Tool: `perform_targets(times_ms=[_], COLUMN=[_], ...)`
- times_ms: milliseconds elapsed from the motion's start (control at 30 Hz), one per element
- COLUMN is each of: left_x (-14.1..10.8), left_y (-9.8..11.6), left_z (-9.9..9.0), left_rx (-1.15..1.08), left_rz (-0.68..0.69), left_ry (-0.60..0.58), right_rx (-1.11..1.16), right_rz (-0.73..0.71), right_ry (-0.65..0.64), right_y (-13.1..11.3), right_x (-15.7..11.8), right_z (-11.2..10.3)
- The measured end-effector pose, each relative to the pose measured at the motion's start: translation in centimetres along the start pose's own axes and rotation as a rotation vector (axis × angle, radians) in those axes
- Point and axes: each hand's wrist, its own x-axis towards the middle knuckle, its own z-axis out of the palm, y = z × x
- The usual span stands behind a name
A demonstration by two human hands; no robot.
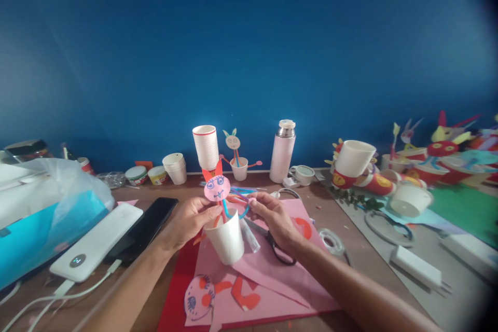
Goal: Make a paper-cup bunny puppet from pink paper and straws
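Hidden inside the white paper cup: the lower end of the red stem under the pink paper face. Masked in part by the right hand: the scissors, with black handles showing below the wrist. Partly behind the red ears of the face, near the back edge of the worktop: a tall stack of cups. Blurred toward the worktop's back right corner: a crowd of cup figures, too smeared to count. Cut off at the left side of view: a blue and white bag.

With the left hand, a narrow grip, thumb against forefinger, on the red stem just at the cup's rim; hard to tell about any hold on the rim itself. With the right, another narrow grip, fingertips nearly together, on the outer end of a blue pipe cleaner bent outward from the stem. Also leading to those fingertips, a purple strand; impossible to say if pinched too.

Above the pink sheet, well in from the worktop's back edge: the cup, slightly tilted, contact underneath unclear.
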Motion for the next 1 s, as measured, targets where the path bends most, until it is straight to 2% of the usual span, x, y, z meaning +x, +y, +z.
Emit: perform_targets(times_ms=[233,467,700,867,1000], left_x=[0.2,0.2,0.1,0.2,0.3], left_y=[-0.4,-0.5,-0.2,-0.8,-0.7], left_z=[-0.1,-0.1,-0.2,-0.6,-0.3], left_rx=[0.106,0.185,0.283,0.241,0.194], left_rz=[0.027,0.068,0.132,0.042,0.028], left_ry=[0.111,0.181,0.228,0.212,0.236], right_rx=[-0.060,-0.067,-0.098,-0.359,-0.701], right_rz=[-0.061,-0.067,-0.033,0.030,-0.079], right_ry=[0.095,-0.017,-0.026,-0.104,-0.087], right_y=[-0.3,-0.1,-0.4,0.3,0.5], right_x=[0.8,0.6,0.8,1.3,1.4], right_z=[-1.3,-1.0,-1.2,-2.2,-3.1])
